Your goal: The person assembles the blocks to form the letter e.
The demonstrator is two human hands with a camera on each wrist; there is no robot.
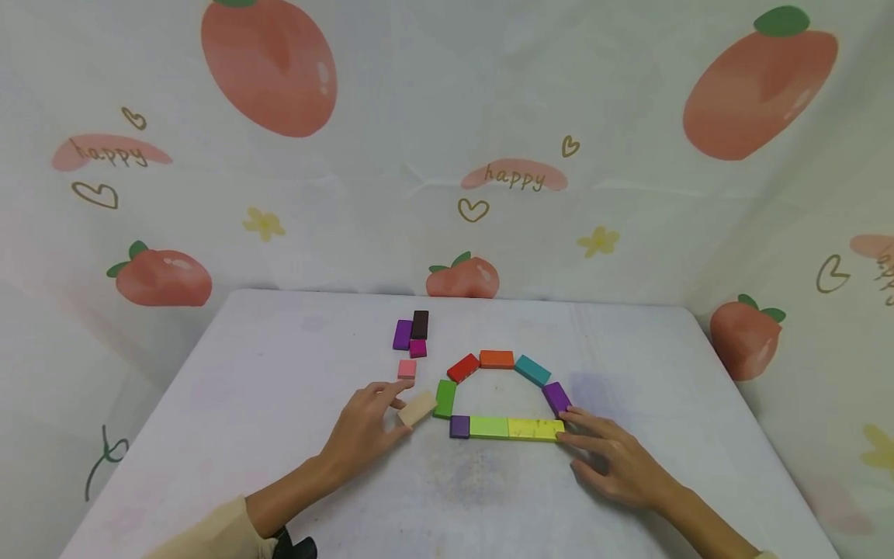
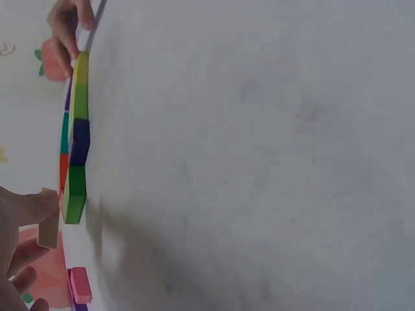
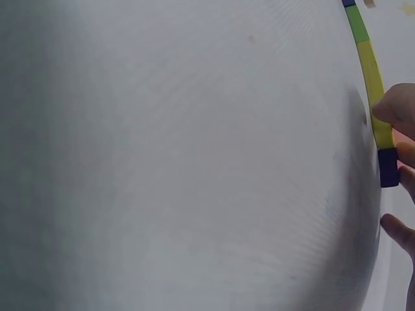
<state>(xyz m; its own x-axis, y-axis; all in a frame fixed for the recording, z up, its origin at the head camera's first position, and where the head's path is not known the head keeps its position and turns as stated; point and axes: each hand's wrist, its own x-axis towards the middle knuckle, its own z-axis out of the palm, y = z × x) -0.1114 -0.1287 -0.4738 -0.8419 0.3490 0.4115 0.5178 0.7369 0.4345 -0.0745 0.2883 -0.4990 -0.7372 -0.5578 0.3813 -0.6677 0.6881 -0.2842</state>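
In the head view my left hand (image 1: 365,425) pinches a beige wooden block (image 1: 417,409) just left of a green block (image 1: 445,399). The left wrist view shows this beige block (image 2: 48,223) between thumb and fingers, raised off the table. My right hand (image 1: 618,458) rests at the right end of the block outline, fingers extended. Its fingertips are at the purple block (image 1: 556,398) and the end of the yellow block (image 1: 535,429). The bottom row continues left with a light green block (image 1: 489,427) and a dark purple block (image 1: 459,427).
Red (image 1: 464,368), orange (image 1: 497,359) and teal (image 1: 533,370) blocks form the outline's top. Back left lie a pink block (image 1: 407,369), a magenta block (image 1: 417,348), a purple block (image 1: 402,335) and a black block (image 1: 420,324) on the white table (image 1: 279,365).
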